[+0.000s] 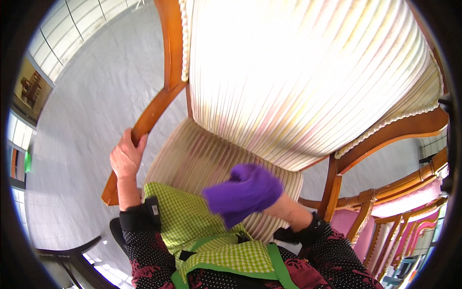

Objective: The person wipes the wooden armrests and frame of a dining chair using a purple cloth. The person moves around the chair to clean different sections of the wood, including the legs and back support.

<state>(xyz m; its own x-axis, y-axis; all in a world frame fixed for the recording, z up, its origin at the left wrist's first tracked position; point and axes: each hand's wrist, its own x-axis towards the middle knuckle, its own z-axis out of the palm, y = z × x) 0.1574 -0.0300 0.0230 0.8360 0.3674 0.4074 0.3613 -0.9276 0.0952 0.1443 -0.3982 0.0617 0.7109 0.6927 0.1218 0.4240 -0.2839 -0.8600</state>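
A large armchair with a wooden frame and striped upholstery fills the view, its backrest (pixel 288 72) brightly lit. My left hand (pixel 128 153) grips the chair's left wooden armrest (pixel 158 104), thumb on one side and fingers on the other. Over the striped seat (pixel 187 155), a purple cloth (pixel 245 191) covers my right hand (pixel 265 188), which is bunched around it; the fingers are mostly hidden. Whether the cloth touches the seat cannot be told. A braided trim (pixel 184 39) edges the backrest.
More wooden chairs with pink upholstery (pixel 361 231) stand in a row at the lower right. Grey floor (pixel 83 126) lies at the left. A dark curved frame (pixel 68 253) is at the lower left, and a green checked apron (pixel 180 216) hangs over my front.
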